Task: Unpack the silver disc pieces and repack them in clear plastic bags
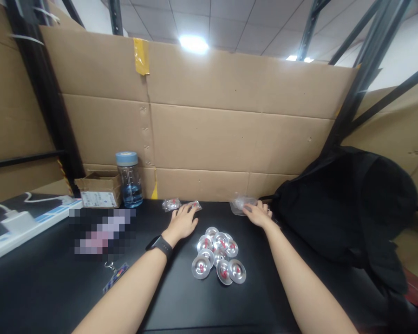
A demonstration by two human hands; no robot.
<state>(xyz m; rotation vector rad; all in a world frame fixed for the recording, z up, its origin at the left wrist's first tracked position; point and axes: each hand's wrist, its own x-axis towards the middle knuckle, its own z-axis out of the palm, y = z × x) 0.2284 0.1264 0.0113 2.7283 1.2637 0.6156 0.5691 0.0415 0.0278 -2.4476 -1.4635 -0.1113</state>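
Head: black table (55, 287), seemingly metal discs (218, 254), cardboard wall (230, 139).

We see by a bright ceiling panel (193, 43), blown out white, with a second light (298, 58) farther right. The black counter (195, 301) reads dim; the metal discs (218, 254) glint. Frame edges bow outward, and one patch (102, 230) on the left is pixelated.

No legible text anywhere.
White label on the small cardboard box (98, 198), left of centre, printed too small to read; likewise the keychain strap (115, 277), lower left; pixelated patch (102, 230) between them, unreadable.
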